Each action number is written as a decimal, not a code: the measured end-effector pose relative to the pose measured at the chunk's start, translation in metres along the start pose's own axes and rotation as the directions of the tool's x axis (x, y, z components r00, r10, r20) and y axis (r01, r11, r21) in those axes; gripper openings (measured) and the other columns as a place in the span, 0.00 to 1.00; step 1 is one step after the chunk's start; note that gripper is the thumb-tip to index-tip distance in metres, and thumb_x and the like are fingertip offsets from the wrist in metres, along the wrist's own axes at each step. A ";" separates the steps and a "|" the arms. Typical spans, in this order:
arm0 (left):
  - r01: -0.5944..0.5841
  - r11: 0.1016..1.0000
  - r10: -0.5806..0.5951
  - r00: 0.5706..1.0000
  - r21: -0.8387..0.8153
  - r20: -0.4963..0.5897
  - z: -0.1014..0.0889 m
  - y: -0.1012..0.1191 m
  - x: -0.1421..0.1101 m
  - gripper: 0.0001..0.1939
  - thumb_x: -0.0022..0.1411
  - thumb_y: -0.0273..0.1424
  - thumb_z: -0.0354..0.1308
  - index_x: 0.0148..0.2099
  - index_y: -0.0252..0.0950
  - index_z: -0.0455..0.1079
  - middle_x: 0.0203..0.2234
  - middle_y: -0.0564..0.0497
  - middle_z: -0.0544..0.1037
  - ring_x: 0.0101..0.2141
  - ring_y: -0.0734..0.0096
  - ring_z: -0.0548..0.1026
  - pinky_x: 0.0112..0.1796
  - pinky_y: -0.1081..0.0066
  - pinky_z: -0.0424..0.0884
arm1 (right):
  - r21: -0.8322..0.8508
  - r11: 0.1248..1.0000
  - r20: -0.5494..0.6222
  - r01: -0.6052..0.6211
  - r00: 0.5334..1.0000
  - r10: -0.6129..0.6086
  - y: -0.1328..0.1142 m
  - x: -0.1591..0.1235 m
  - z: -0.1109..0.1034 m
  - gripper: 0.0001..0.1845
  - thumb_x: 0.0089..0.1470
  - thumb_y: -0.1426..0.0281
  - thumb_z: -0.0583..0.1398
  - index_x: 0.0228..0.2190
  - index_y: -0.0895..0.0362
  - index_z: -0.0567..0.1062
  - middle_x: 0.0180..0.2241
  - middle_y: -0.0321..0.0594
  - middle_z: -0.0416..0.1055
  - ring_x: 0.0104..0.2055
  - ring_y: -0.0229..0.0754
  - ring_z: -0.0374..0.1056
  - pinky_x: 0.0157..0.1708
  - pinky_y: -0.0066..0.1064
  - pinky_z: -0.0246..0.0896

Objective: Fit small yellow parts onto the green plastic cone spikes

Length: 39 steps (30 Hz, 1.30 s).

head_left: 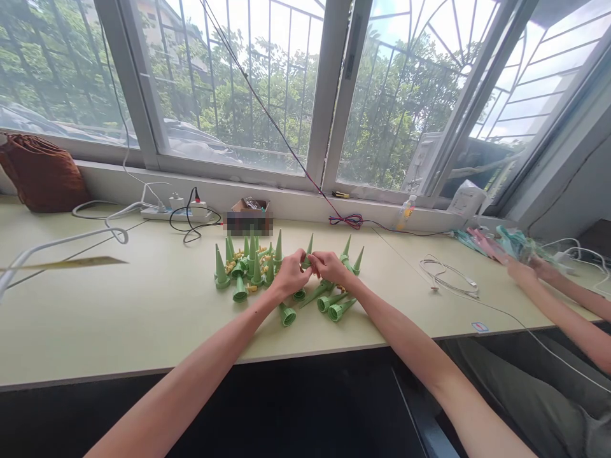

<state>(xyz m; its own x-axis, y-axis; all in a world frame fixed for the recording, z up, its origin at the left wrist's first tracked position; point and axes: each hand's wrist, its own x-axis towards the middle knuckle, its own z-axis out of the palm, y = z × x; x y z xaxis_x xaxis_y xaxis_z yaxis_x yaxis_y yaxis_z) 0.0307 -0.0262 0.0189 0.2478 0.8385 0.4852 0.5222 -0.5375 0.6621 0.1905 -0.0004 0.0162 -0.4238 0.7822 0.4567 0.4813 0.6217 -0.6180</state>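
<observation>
Side by side over the table, my left hand (292, 273) and my right hand (330, 267) are both closed on one green plastic watering spike (310, 244). Its tip points up between my fingers, which hide its lower part. To the left, several like spikes stand close together (256, 270), with small yellow valves (230, 267) among them. Other spikes lie on their sides in front of my hands, among them one spike with its open end facing me (287, 315). Just beyond my right hand, another spike (358, 261) stands tilted.
Along the window sill are a power strip (186, 212), a small cardboard box (251, 206) and a bottle (405, 212). A brown bag (42, 172) sits far left. A coiled white cable (449, 277) lies right. Another person's hands (525, 270) handle plastic packets (491, 243) there.
</observation>
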 end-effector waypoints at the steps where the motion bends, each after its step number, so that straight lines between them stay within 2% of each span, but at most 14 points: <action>1: 0.002 1.000 -0.002 1.000 0.004 0.000 0.000 0.000 0.000 0.12 0.55 0.34 0.56 0.31 0.38 0.54 0.22 0.57 0.63 0.20 0.78 0.62 0.23 0.74 0.56 | -0.002 1.000 0.001 0.000 1.000 0.000 0.000 0.000 0.000 0.24 0.62 0.58 0.50 0.19 0.56 0.63 0.16 0.33 0.66 0.18 0.32 0.62 0.24 0.25 0.56; 12: 0.004 0.998 -0.004 1.000 -0.059 0.000 -0.001 -0.001 0.000 0.10 0.55 0.34 0.57 0.33 0.37 0.58 0.27 0.53 0.70 0.21 0.77 0.66 0.22 0.74 0.59 | -0.008 1.000 -0.007 -0.005 1.000 0.005 0.002 0.000 0.000 0.27 0.63 0.54 0.48 0.19 0.57 0.64 0.15 0.33 0.65 0.18 0.32 0.61 0.25 0.24 0.56; 18: 0.001 0.998 -0.002 1.000 -0.065 -0.019 -0.001 0.002 0.001 0.11 0.55 0.35 0.58 0.33 0.37 0.59 0.27 0.53 0.69 0.19 0.77 0.66 0.22 0.74 0.60 | -0.032 0.999 -0.029 -0.007 1.000 0.006 -0.002 -0.001 -0.001 0.31 0.64 0.53 0.46 0.16 0.57 0.64 0.13 0.33 0.63 0.19 0.33 0.61 0.26 0.24 0.56; 24: 0.019 0.998 -0.023 0.998 -0.067 -0.059 0.000 0.003 0.002 0.12 0.54 0.37 0.59 0.34 0.36 0.61 0.30 0.51 0.71 0.20 0.77 0.67 0.22 0.74 0.61 | -0.007 1.000 -0.155 -0.009 0.988 0.008 -0.008 -0.002 0.000 0.21 0.61 0.55 0.52 0.26 0.56 0.70 0.16 0.32 0.66 0.19 0.34 0.63 0.26 0.25 0.58; 30: 0.039 0.997 -0.045 0.996 -0.071 -0.081 0.000 -0.001 0.003 0.11 0.54 0.35 0.58 0.35 0.35 0.63 0.30 0.50 0.72 0.21 0.76 0.69 0.22 0.75 0.62 | 0.148 0.988 -0.131 0.043 0.991 -0.023 -0.004 -0.002 0.002 0.15 0.56 0.57 0.57 0.31 0.57 0.69 0.23 0.35 0.70 0.23 0.35 0.66 0.25 0.26 0.61; 33: 0.052 0.996 -0.057 0.997 -0.076 -0.059 -0.001 0.001 0.003 0.11 0.54 0.36 0.58 0.35 0.35 0.62 0.30 0.50 0.71 0.21 0.76 0.69 0.21 0.75 0.62 | 0.188 0.981 -0.125 0.045 0.992 -0.021 -0.002 -0.002 0.002 0.14 0.57 0.58 0.56 0.30 0.57 0.69 0.21 0.34 0.68 0.22 0.35 0.65 0.24 0.26 0.60; 39: 0.027 0.996 -0.031 0.999 -0.091 -0.042 -0.001 0.005 0.001 0.12 0.54 0.36 0.59 0.33 0.35 0.60 0.29 0.51 0.70 0.20 0.77 0.68 0.20 0.76 0.61 | 0.075 0.997 -0.122 0.005 0.992 0.004 -0.003 -0.002 -0.001 0.21 0.61 0.56 0.52 0.22 0.56 0.66 0.15 0.32 0.64 0.19 0.33 0.61 0.23 0.26 0.57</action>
<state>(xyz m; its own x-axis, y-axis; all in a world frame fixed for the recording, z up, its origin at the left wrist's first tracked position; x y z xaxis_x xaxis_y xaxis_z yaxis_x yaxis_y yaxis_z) 0.0323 -0.0281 0.0231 0.1974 0.8503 0.4879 0.4527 -0.5205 0.7240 0.1908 -0.0035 0.0175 -0.3250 0.7838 0.5292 0.4203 0.6210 -0.6616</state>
